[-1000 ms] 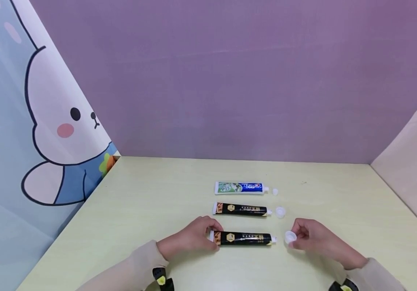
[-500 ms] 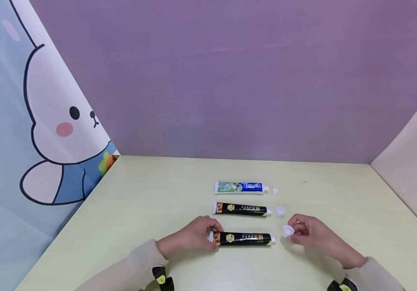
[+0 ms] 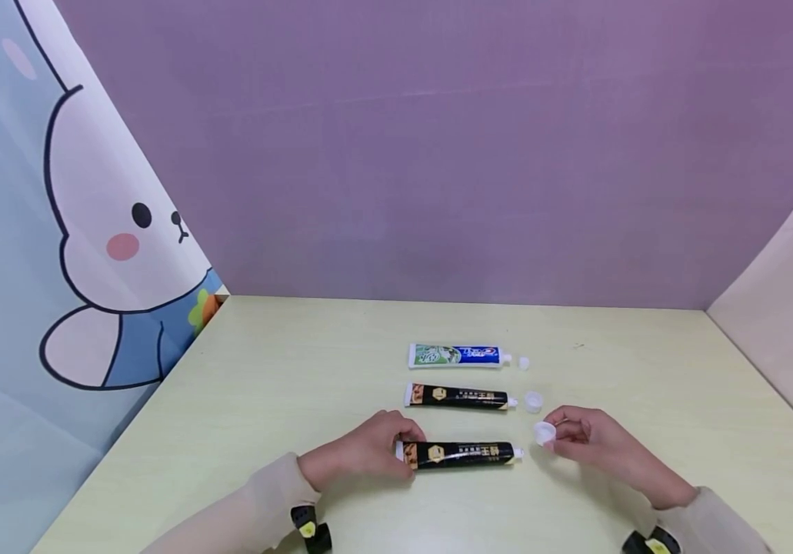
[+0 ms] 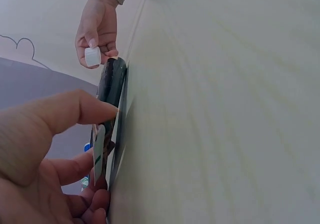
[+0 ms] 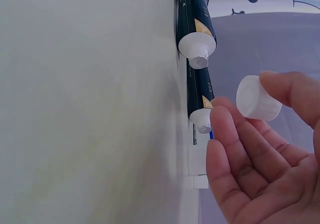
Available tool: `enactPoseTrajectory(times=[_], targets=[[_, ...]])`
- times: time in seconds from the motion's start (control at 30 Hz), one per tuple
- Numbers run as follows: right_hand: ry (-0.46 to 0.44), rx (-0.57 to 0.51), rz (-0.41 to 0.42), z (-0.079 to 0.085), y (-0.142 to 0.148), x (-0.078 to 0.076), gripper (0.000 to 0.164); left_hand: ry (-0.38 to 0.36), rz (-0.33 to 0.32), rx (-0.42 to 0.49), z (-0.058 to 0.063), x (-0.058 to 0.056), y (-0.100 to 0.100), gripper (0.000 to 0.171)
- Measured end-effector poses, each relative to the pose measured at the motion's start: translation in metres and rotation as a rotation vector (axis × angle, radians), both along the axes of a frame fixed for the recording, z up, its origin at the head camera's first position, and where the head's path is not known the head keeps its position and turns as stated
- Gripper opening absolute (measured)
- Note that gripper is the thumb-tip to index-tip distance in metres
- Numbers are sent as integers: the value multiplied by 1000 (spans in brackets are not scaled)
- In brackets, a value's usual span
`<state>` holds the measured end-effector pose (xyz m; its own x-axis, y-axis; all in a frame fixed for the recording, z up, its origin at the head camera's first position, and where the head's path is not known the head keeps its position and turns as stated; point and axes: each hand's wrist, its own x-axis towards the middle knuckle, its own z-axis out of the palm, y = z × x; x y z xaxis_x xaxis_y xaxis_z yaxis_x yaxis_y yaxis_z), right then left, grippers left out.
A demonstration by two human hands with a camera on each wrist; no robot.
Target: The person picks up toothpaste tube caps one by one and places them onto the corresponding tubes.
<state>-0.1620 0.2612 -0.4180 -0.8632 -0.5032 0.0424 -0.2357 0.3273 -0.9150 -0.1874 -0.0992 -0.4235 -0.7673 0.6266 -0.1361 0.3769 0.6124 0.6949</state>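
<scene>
Left hand (image 3: 371, 450): thumb and fingers are pinching the flat crimped end of the nearest black tube (image 3: 468, 455), which is lying lengthwise in front of the person, uncapped neck pointing right; whether its underside is fully touching the table (image 3: 264, 369) I cannot tell. Right hand (image 3: 593, 438): thumb and fingertips are gripping a white cap (image 3: 544, 432), holding it off the table near the bare neck, not touching it. The nearest tube's label is showing a brown picture panel by the crimp, a gold hexagon, then pale and gold characters running upside down from here; one bold character is looking like 王, the rest too small to read. Beyond it a second black tube (image 3: 461, 396) is lying roughly parallel, bearing matching hexagon and lettering, a loose white cap-like ring (image 3: 533, 402) sitting just beside its neck. Farthest of the row, a green-and-blue tube (image 3: 454, 355) is carrying white writing, blurred, with a red-and-white mark at the blue end; a small white cap (image 3: 524, 362) is resting near its nozzle. Black straps (image 3: 311, 529) are circling both sleeved wrists. Behind, a purple backdrop (image 3: 396, 154) is rising, and a cartoon-animal sheet (image 3: 126, 254) is hanging on the left.
</scene>
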Motion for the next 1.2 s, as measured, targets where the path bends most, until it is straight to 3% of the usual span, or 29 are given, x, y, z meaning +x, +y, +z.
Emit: enactPoseTrajectory(times=[0.23,0.43,0.53,0.73,1.2], targets=[[4,-47,37,-3,2,2,17,11,-24,-29,1,-1,3,32],[8,-86,68,-5,1,2,18,-79,53,-9,0,0,6,35],[10,-83,62,-5,1,1,20,-108,59,0,1,1,7,40],[16,-68,47,-3,2,1,19,-112,20,8,2,-1,8,45],[12,-101,62,1,-2,6,17,-49,23,0,1,0,10,42]])
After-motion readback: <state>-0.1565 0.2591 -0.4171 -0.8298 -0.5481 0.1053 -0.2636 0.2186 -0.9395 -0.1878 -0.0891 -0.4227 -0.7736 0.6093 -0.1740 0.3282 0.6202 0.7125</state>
